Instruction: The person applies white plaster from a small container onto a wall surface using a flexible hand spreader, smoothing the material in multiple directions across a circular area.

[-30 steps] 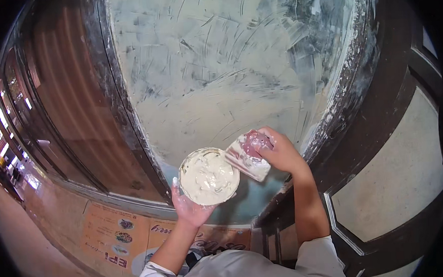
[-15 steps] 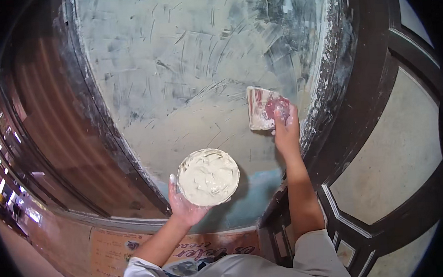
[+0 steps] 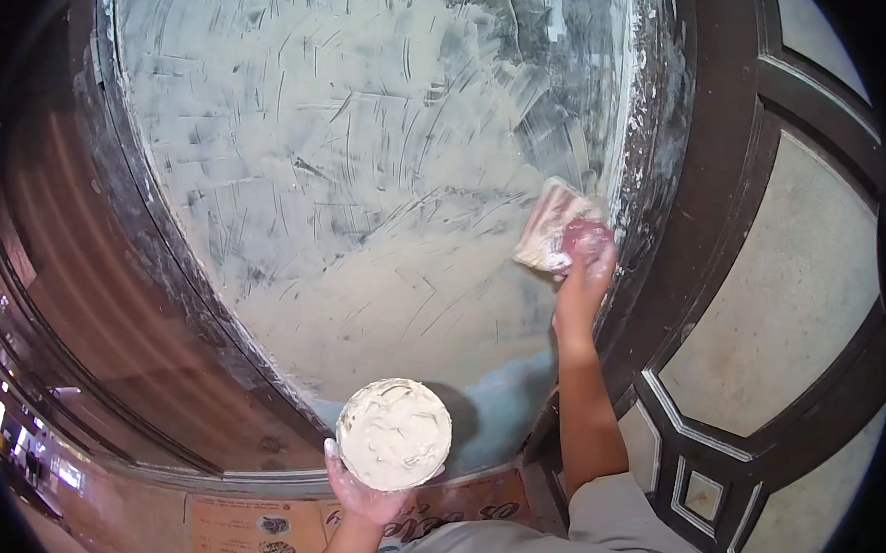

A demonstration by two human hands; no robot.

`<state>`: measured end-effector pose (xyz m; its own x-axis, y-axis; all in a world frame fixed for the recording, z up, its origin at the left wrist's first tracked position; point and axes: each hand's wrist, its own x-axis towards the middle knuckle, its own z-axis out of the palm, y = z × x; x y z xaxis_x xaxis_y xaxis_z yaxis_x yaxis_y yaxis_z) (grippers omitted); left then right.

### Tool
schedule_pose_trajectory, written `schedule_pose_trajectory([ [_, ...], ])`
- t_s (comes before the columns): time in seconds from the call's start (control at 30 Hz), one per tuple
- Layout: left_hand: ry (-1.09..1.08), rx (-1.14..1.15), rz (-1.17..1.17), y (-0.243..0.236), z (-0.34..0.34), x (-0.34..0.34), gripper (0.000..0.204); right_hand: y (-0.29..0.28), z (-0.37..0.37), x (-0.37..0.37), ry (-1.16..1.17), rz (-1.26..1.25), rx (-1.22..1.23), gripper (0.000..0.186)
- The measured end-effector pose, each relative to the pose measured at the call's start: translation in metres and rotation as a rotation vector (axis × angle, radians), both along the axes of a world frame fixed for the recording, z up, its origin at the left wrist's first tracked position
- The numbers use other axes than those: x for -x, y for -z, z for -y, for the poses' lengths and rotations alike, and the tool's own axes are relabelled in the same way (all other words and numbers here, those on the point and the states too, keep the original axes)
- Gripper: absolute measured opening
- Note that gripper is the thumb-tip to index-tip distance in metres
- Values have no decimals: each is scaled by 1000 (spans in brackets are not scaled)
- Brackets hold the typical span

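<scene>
My left hand (image 3: 367,495) supports a round tub of cream-coloured putty (image 3: 394,434) from below, its thumb up along the near left side and the rest of the fingers mostly hidden under it. In my right hand (image 3: 589,269) is a flat, wide putty scraper (image 3: 558,225), reddish and smeared with white paste, gripped at its near right end. The scraper lies tilted over the right part of a wall panel (image 3: 340,232) streaked with pale putty. Whether its blade touches the surface I cannot tell. White paste marks the fingers of both hands.
Dark, putty-flecked frame strips edge the panel on the left (image 3: 176,255) and right (image 3: 647,146). A dark panelled door (image 3: 724,292) with pale insets stands at the right. Brown glossy panelling (image 3: 82,265) is at the left. An orange printed sheet (image 3: 241,537) lies low, near my body.
The tub in my left hand has come lower and nearer to my body. My right hand has shifted slightly right and down, and the scraper has turned from near upright to a slant.
</scene>
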<state>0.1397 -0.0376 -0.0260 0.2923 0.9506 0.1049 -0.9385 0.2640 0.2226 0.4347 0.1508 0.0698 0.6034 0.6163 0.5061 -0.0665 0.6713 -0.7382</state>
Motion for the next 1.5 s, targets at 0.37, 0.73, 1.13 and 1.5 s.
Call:
schedule_pose_trajectory([
  [0.37,-41,40,137,-10,-5,1,85,34,-8,-3,99,70,-11,45],
  [0.73,-66,-64,66,-12,-8,-6,83,41,52,12,-378,-363,39,36],
  [1.13,-238,6,-23,-8,-5,-12,83,30,76,56,-842,360,412,50],
  [1.5,-294,9,-79,-9,7,15,86,23,67,92,-841,658,391,48],
])
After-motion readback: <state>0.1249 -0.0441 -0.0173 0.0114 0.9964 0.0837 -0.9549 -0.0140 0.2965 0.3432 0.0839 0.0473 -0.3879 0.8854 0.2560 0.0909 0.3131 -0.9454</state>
